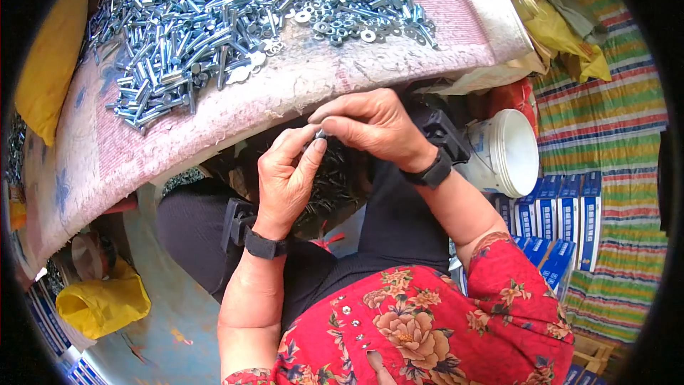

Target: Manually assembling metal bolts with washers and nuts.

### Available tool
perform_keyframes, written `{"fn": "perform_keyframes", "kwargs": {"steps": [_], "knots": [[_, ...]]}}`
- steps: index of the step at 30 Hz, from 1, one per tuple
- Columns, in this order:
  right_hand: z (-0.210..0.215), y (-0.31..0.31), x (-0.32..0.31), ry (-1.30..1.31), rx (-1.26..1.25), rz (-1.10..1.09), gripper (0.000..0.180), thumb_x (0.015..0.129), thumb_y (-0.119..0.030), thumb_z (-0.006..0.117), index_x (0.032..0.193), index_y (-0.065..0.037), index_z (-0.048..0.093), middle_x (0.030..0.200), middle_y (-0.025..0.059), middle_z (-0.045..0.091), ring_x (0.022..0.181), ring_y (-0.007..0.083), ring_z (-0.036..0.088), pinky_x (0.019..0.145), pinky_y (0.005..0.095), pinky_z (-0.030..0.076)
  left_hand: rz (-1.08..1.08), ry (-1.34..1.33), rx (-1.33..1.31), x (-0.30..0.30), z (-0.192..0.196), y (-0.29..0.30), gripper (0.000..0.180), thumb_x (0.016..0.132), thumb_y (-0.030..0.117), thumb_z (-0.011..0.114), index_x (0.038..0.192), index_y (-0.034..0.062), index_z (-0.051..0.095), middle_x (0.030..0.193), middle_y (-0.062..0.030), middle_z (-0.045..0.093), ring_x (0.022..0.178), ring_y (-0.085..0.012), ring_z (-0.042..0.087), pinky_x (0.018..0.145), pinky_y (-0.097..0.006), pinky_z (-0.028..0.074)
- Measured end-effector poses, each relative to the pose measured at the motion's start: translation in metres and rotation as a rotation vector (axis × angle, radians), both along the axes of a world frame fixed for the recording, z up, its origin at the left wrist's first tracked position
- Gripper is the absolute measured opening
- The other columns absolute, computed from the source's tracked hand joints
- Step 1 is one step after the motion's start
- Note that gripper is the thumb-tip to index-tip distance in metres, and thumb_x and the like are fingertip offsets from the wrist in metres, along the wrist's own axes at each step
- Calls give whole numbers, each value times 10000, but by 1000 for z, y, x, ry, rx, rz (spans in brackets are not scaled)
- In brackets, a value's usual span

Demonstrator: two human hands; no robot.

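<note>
My left hand (288, 175) pinches a small shiny metal fastener (321, 134) between thumb and fingertips, just beyond the table's near edge. The fingers cover most of it, so its exact kind is hidden. From the right, my right hand (374, 128) is closed with thumb and fingertips together at the same fastener. Ahead, a large heap of silvery bolts and metal sleeves (192, 28) spreads over the cloth-covered table (256, 110). Nuts and flat washers (335, 25) lie at the heap's right side. Below my hands, dark metal pieces (331, 189) show between my knees.
A white bucket (514, 153) lies tipped to the right. Blue and white boxes (559, 207) are stacked beyond it, by a striped sheet (613, 121). Yellow bags sit at lower left (103, 303) and upper right (563, 28); yellow material (53, 50) hangs at the left.
</note>
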State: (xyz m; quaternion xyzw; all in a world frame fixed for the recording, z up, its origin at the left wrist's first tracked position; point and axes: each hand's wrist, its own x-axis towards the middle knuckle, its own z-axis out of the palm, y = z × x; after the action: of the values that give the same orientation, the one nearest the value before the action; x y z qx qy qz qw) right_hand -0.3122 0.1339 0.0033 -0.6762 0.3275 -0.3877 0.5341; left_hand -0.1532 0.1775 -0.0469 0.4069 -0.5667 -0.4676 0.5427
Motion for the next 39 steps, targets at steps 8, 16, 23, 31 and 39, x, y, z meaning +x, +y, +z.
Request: {"fn": "perform_keyframes", "kwargs": {"steps": [8, 16, 23, 31, 39], "knots": [[-3, 7, -2, -105, 406, -48, 171, 853, -113, 568, 959, -3, 643, 561, -41, 496, 471, 20, 387, 413, 169, 286, 177, -318, -302, -3, 0, -5, 215, 758, 43, 645, 968, 17, 607, 840, -109, 583, 613, -177, 534, 560, -257, 433], [-13, 9, 5, -25, 108, -131, 176, 872, -117, 545, 959, 10, 629, 625, -35, 535, 523, 26, 449, 454, 176, 361, 261, -393, -307, -4, 2, -7, 202, 758, 52, 641, 956, 24, 613, 826, -117, 581, 678, -200, 586, 599, -279, 460], [-15, 14, 8, 24, 125, -141, 222, 913, -147, 472, 1051, -14, 583, 611, -33, 498, 508, 24, 416, 435, 172, 334, 175, -306, -178, -2, 6, -4, 196, 779, 47, 625, 969, 4, 608, 835, -108, 598, 740, -194, 582, 671, -269, 452], [-11, 19, 11, -207, 408, 9, 350, 944, -240, 405, 1213, -30, 483, 542, -50, 416, 498, 29, 372, 427, 160, 277, -26, 226, 162, -1, 4, 0, 190, 862, 116, 564, 1000, -5, 613, 811, 10, 602, 663, -48, 508, 581, -173, 392], [-1, -58, -24, 587, -725, -462, 259, 831, -123, 540, 1073, -45, 591, 742, 95, 598, 618, 206, 562, 561, 301, 442, -59, 392, 278, 5, 3, -2, 244, 883, 172, 532, 1048, 2, 590, 836, -41, 622, 631, -57, 511, 548, -180, 375]]}}
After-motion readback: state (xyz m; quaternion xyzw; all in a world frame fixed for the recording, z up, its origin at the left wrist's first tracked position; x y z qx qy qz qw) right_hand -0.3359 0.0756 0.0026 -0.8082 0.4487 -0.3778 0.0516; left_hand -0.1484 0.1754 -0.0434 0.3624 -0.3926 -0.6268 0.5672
